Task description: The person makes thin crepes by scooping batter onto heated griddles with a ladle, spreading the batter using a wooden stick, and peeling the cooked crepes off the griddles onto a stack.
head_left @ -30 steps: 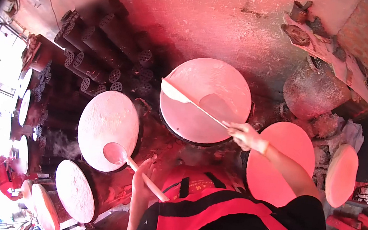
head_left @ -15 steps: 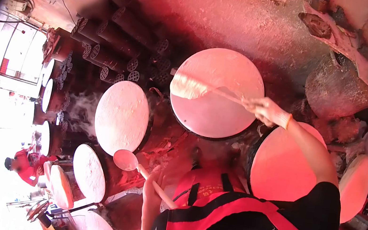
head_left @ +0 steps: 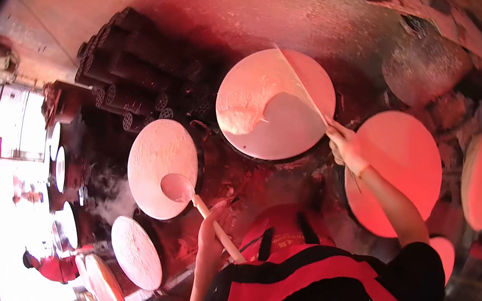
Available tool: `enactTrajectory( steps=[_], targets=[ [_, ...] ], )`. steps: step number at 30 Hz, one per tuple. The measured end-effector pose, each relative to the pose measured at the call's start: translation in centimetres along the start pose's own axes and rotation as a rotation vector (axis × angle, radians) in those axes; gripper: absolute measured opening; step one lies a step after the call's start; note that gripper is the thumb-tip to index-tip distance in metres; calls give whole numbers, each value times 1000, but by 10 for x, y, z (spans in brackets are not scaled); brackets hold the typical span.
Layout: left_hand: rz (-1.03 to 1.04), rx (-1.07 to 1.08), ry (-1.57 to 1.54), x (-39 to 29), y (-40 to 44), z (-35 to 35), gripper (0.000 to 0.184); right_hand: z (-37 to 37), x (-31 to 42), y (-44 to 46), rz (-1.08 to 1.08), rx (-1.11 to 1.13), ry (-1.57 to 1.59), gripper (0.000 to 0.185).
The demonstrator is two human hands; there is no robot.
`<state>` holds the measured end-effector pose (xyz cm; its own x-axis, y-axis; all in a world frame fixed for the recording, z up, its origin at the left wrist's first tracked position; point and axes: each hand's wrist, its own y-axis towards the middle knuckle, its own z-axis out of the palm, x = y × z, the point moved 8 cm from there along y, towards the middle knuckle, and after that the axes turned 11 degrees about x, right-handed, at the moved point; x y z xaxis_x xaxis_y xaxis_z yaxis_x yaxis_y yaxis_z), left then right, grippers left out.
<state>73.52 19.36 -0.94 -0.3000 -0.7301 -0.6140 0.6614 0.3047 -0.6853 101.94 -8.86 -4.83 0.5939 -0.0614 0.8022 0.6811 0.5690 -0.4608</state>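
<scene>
My right hand (head_left: pixel 346 149) is closed around one end of a long, thin spreading stick (head_left: pixel 301 86). The stick slants across a round griddle (head_left: pixel 293 136), reaching past its far rim. Pale batter (head_left: pixel 241 101) covers the left and far parts of this griddle, with a curved edge against the bare grey surface. My left hand (head_left: pixel 214 224) grips the wooden handle of a ladle (head_left: pixel 176 187). The ladle's bowl is over the near right side of another griddle covered with a pale layer (head_left: pixel 156 156); whether they touch, I cannot tell.
Pierced cylindrical coal briquettes (head_left: pixel 132 66) are stacked at the far left. A reddish-lit round griddle (head_left: pixel 396 174) lies under my right forearm. More coated griddles (head_left: pixel 137 253) stand at left, with steam nearby. A person in red (head_left: pixel 58 268) is at lower left.
The spreading stick has swung from the left side of the griddle to its far side, and the batter's edge has changed shape. My left hand has brought the ladle over the left griddle.
</scene>
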Motion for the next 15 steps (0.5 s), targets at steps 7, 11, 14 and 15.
enactTrajectory(
  steps=[7,11,14,15],
  targets=[
    [97,334,151,-37,5,-54,29,35,-103,-114,45,248,-113,40],
    [39,276,103,-38,-4,-101,21,107,-144,-126,-72,182,371,41],
    [-18,164,92,-34,-20,-141,24,203,-147,-30,-234,13,380,31],
    [63,219,116,-33,-26,-160,29,233,-145,8,-312,-28,337,28]
  ],
)
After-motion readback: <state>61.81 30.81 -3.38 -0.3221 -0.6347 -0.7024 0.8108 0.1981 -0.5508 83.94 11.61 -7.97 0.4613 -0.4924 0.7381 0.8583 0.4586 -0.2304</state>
